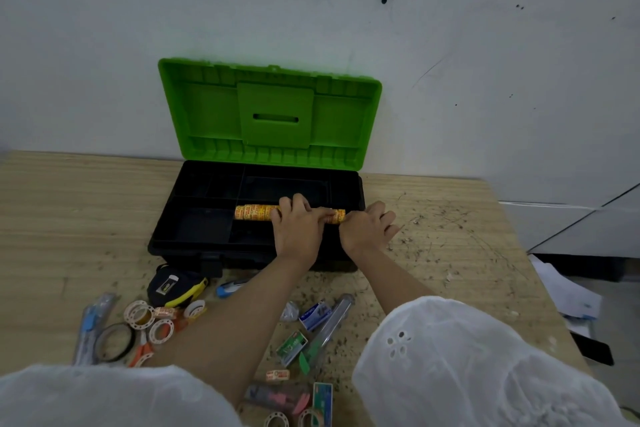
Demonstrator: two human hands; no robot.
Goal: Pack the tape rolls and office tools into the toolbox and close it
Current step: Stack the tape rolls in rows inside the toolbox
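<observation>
White eyelet sleeves [450,357] frame the view; the left hand [298,229] and right hand [367,229] both grip a long yellow printed stack of tape rolls [254,211] over the open black plastic toolbox [194,218].

Toolbox [194,218]: black base, bright green lid [270,114]. Tape stack [256,212]: orange-yellow with red print. Sleeves [467,367]: white eyelet

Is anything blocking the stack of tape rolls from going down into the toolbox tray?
Nothing visible. Both hands hold the orange tape stack over an open tray compartment, which looks empty; the green lid stands open behind.
</observation>
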